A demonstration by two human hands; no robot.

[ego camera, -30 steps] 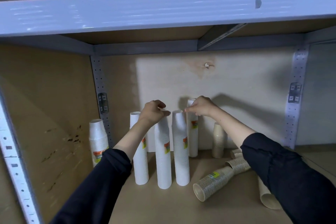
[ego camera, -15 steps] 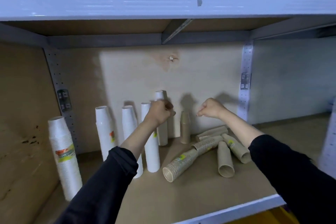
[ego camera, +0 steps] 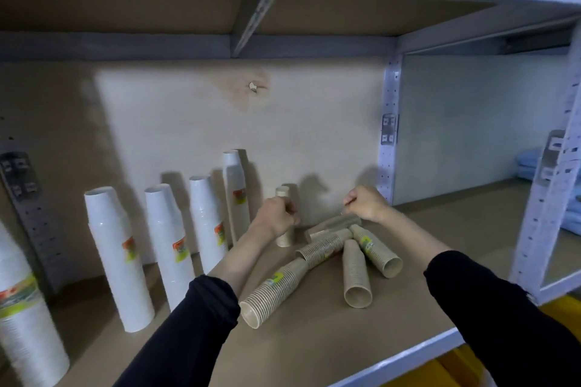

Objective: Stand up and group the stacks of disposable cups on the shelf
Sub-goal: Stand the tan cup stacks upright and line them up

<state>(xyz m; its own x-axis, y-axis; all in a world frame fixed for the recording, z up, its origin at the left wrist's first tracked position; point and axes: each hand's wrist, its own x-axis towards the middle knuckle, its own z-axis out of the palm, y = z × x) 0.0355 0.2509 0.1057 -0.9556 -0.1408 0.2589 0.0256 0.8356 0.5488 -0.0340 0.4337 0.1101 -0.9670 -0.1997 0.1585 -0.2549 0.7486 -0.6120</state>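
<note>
Brown stacks (ego camera: 327,248) lie toppled right of upright white stacks (ego camera: 166,242). Left hand (ego camera: 276,217) clamped on standing brown stack (ego camera: 284,239); right hand (ego camera: 364,203) fisted, empty. Light, crushable, likely to telescope: grip mid-body.

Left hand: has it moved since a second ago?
Yes. The left hand has gone right, from the top of the tall white cup stacks to the upright brown stack, which it now grips.
</note>
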